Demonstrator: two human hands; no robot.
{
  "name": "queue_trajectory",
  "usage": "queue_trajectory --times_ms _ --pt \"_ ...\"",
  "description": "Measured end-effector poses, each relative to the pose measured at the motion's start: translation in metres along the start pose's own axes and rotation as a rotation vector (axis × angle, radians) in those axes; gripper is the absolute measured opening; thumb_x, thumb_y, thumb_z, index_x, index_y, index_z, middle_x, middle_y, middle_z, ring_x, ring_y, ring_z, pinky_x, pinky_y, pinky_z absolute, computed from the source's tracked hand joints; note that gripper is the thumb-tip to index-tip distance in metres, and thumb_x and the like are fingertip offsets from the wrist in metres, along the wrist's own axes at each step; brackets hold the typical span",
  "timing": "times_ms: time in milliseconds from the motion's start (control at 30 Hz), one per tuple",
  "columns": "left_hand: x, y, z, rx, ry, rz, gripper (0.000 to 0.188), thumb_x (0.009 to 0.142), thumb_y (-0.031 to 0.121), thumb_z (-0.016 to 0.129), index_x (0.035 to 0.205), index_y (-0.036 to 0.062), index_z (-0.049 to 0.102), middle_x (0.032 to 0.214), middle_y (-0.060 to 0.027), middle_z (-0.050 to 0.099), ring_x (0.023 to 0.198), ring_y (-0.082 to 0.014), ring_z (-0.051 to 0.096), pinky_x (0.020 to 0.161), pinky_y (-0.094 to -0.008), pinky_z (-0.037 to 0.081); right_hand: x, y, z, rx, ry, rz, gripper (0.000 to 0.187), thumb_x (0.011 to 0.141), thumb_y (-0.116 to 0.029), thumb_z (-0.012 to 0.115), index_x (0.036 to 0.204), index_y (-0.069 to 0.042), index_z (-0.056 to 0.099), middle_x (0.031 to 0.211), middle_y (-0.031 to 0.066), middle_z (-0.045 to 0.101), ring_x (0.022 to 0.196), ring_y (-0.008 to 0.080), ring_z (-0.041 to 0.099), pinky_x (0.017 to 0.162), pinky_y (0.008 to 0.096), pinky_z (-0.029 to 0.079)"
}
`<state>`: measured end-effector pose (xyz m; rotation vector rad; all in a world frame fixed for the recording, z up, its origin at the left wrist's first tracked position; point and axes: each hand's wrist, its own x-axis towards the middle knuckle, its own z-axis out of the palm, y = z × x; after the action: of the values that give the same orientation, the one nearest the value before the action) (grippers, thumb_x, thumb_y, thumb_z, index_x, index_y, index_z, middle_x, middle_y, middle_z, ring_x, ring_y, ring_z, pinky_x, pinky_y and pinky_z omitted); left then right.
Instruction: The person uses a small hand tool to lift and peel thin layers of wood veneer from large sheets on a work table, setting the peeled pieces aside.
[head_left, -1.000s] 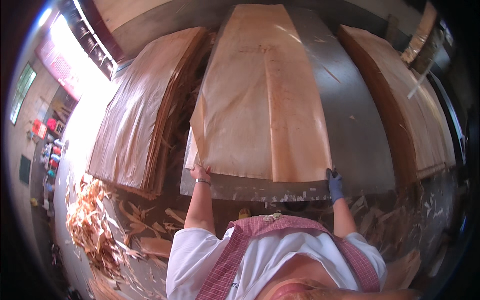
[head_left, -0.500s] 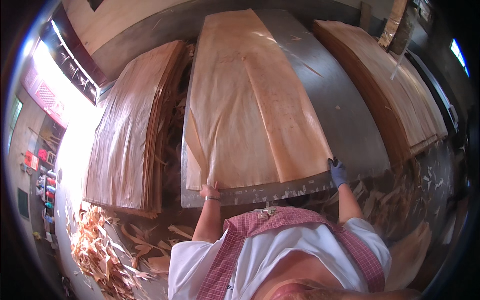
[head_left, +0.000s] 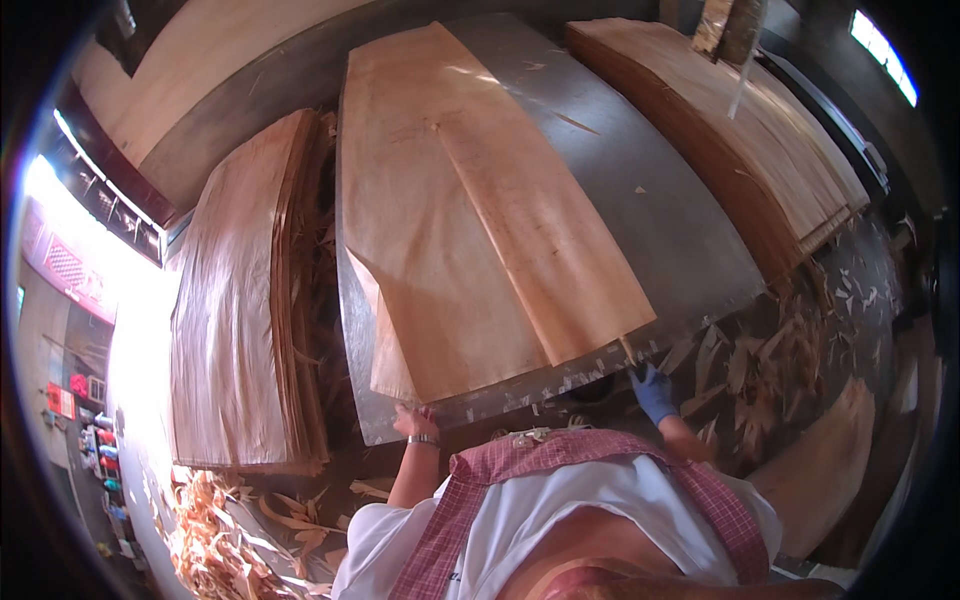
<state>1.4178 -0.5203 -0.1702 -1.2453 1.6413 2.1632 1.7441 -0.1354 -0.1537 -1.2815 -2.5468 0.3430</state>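
Observation:
A wide tan wood veneer sheet [head_left: 480, 220] lies over the left part of a grey metal-topped table [head_left: 640, 220]. A long raised ridge runs down its middle, and its near left side is folded up in a flap [head_left: 372, 290]. My bare left hand [head_left: 413, 422], with a band on the wrist, grips the sheet's near left corner, fingers partly hidden. At the near right, my right hand [head_left: 654, 393] in a blue glove is off the sheet's corner. Its dark fingertips close on a thin strip of veneer [head_left: 627, 349] at the table's front edge.
Tall veneer stacks stand on the left [head_left: 235, 300] and right [head_left: 720, 120]. Curled wood shavings [head_left: 215, 535] heap at the lower left, and scraps [head_left: 760, 370] litter the lower right. A loose veneer piece [head_left: 825, 470] leans there.
My right hand has let go of the sheet's corner and come nearer, with a thin strip at its fingertips. The left flap stands up more. The whole view has turned slightly.

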Motion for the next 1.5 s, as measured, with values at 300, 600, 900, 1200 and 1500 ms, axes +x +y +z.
queue_trajectory --times_ms 300,600,900,1200,1500 --pt "-0.116 -0.009 0.066 1.336 -0.314 1.384 0.037 0.083 0.017 0.06 0.12 0.0104 0.055 0.114 -0.0143 0.058 0.105 -0.0325 0.058 0.088 -0.0465 0.042 0.063 -0.035 0.028 0.337 -0.191 -0.058 0.04 0.087 -0.042 0.065 0.098 -0.004 0.063 0.087 0.0203 0.068 0.08 0.04 0.066 0.073 0.0502 0.051" --pt "-0.094 -0.024 0.082 1.782 -0.394 0.903 0.049 0.082 0.025 0.052 0.131 0.0199 0.057 0.136 -0.0074 0.052 0.12 -0.032 0.055 0.097 -0.0512 0.043 0.13 0.011 -0.061 1.137 -0.629 0.357 0.037 0.09 -0.042 0.067 0.088 -0.005 0.067 0.07 -0.0011 0.063 0.06 0.0085 0.058 0.053 0.0274 0.047" --pt "-0.112 -0.019 0.122 1.854 -0.491 0.882 0.05 0.082 0.027 0.053 0.132 0.0207 0.056 0.138 -0.0072 0.05 0.12 -0.0307 0.055 0.097 -0.0449 0.045 0.18 0.207 -0.009 0.795 -0.106 0.135 0.029 0.089 -0.029 0.068 0.092 -0.001 0.064 0.077 0.0065 0.069 0.066 0.0173 0.063 0.061 0.0344 0.049" --pt "-0.087 -0.019 0.098 1.926 -0.499 0.844 0.053 0.081 0.028 0.056 0.134 0.0201 0.055 0.138 -0.0109 0.048 0.122 -0.0311 0.053 0.1 -0.0419 0.045 0.156 0.275 -0.079 -0.051 -0.058 0.131 0.048 0.089 -0.041 0.062 0.117 -0.002 0.057 0.094 0.0238 0.066 0.087 0.0426 0.063 0.077 0.0495 0.05" --pt "-0.09 -0.013 0.082 1.893 -0.475 0.745 0.053 0.08 0.027 0.057 0.132 0.0179 0.057 0.14 -0.0123 0.047 0.124 -0.0317 0.052 0.101 -0.0411 0.044 0.166 0.311 -0.142 -0.238 -0.15 0.338 0.049 0.095 -0.047 0.047 0.125 -0.009 0.057 0.101 0.0224 0.066 0.092 0.0393 0.064 0.075 0.0476 0.052"
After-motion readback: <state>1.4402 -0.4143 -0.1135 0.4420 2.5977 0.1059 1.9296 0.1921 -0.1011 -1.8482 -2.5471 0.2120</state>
